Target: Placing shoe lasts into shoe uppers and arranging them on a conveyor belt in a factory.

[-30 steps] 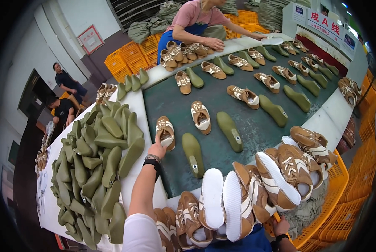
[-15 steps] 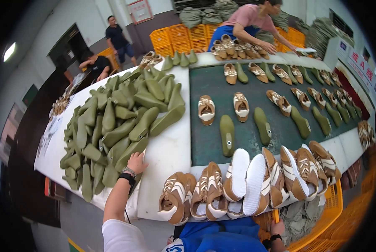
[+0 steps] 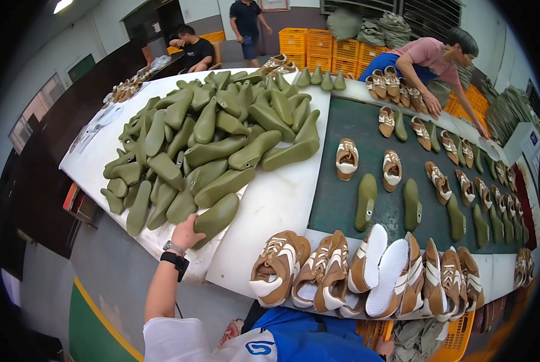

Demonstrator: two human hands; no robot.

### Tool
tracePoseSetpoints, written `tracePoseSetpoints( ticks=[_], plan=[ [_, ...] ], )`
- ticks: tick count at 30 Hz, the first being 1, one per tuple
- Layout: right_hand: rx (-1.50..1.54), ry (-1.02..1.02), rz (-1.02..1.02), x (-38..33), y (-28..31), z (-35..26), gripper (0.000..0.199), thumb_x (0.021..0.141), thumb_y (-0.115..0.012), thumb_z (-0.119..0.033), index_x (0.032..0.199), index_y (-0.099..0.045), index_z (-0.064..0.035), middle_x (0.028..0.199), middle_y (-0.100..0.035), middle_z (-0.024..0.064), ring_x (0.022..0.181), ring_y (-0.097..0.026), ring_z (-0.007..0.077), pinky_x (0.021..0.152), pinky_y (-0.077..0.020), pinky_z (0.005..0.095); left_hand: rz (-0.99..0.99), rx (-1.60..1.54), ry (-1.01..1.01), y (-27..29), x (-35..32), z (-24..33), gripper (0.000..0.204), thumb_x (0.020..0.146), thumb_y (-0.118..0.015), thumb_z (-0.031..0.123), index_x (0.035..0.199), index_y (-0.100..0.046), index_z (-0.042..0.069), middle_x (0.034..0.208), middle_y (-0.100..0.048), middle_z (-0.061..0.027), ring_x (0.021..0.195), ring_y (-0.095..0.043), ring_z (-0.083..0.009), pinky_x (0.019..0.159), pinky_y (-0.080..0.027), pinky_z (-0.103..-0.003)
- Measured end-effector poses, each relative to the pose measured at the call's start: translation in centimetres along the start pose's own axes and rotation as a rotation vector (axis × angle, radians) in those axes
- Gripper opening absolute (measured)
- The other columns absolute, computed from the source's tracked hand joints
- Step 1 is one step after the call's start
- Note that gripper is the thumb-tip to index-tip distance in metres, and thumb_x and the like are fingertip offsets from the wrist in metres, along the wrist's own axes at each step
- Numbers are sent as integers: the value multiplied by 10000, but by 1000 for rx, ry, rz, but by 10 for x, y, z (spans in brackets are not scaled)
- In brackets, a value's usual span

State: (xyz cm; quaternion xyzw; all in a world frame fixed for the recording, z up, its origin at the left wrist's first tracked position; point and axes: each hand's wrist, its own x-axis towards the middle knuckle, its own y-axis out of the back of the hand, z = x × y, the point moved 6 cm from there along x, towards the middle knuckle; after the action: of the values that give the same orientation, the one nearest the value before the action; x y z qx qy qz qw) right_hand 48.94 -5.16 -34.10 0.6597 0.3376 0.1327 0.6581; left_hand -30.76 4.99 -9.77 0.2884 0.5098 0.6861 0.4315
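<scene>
My left hand point(image 3: 187, 234) is closed on the near end of a green shoe last point(image 3: 217, 220), its thumb and fingers around that end. This last lies at the near edge of a big heap of green shoe lasts point(image 3: 179, 145) on a white tabletop point(image 3: 270, 205). Low in the picture my right hand point(image 3: 385, 347) barely shows beside an orange crate point(image 3: 460, 338); its fingers are hidden. Between my arms, along the table's near edge, stands a row of brown and white sneakers point(image 3: 276, 265), some tilted to show white soles.
A dark green belt point(image 3: 342, 205) carries rows of sneakers and lasts. Across it a person in a pink shirt point(image 3: 430, 54) leans over with both arms out. Behind are orange crates point(image 3: 319, 43), a seated person point(image 3: 196, 51) and a standing person point(image 3: 244, 24).
My view has swung left, shifting the scene rightward. My left hand has gone from lying beside a last to gripping one. My right hand has sunk mostly out of sight.
</scene>
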Motion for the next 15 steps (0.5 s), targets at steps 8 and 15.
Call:
tracePoseSetpoints(
  ticks=[8, 15],
  plan=[
    [-7, 19, -4, -11, 16, -10, 297, 751, -640, -268, 941, -587, -46, 797, -621, 174, 751, -598, 355, 665, -483, 457, 131, -337, -38, -34, -7, 48, 417, 747, -680, 326, 936, -597, -36, 859, -630, -232, 817, -618, -362, 708, -491, -387],
    [28, 43, 24, -21, 24, -18, 335, 730, -644, -269, 981, -597, -51, 813, -630, 183, 791, -604, 358, 684, -487, 451, 594, -11, -325, -14, 90, 80, 417, 740, -678, 256, 1030, -557, -18, 1072, -568, -199, 1010, -520, -346, 852, -429, -406]
  ],
)
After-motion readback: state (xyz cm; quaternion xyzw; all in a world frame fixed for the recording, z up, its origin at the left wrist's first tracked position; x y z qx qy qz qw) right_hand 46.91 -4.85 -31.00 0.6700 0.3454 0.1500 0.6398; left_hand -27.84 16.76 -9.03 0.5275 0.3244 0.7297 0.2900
